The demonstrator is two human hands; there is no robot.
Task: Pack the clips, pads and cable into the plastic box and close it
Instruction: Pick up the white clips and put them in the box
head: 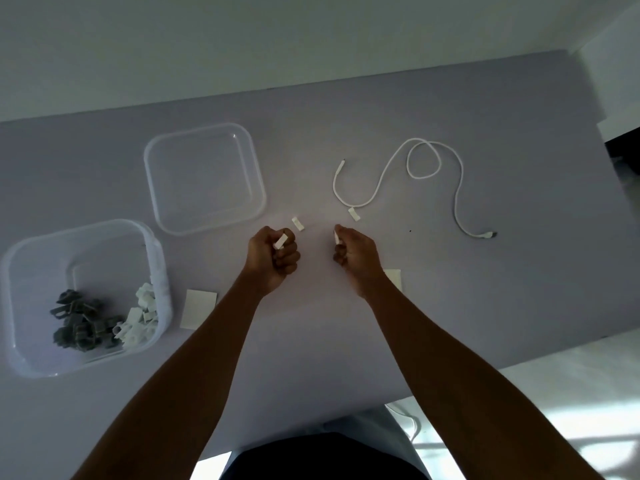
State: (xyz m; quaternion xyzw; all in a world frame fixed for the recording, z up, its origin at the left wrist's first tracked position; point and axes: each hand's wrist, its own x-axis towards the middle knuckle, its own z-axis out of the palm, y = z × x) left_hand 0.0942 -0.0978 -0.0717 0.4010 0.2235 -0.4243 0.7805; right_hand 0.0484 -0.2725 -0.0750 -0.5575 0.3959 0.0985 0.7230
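The clear plastic box [20, 271] stands at the left with grey clips [81, 322] and white clips [140, 318] heaped in it. Its lid [204, 178] lies flat behind it. My left hand [275, 259] grips a white clip [281, 241] at mid-table. My right hand [355, 259] pinches another white clip [336, 237]. Two loose white clips lie just beyond my hands, one [298, 224] near the lid, one [353, 214] touching the white cable [420, 168]. A white pad [199, 308] lies beside the box; a second pad [394, 278] is half hidden by my right wrist.
The lilac table [311, 358] ends at a near edge by my lap and a right edge past the cable. Another white cord [410, 424] trails on the floor beside my legs. A pale wall rises behind the table.
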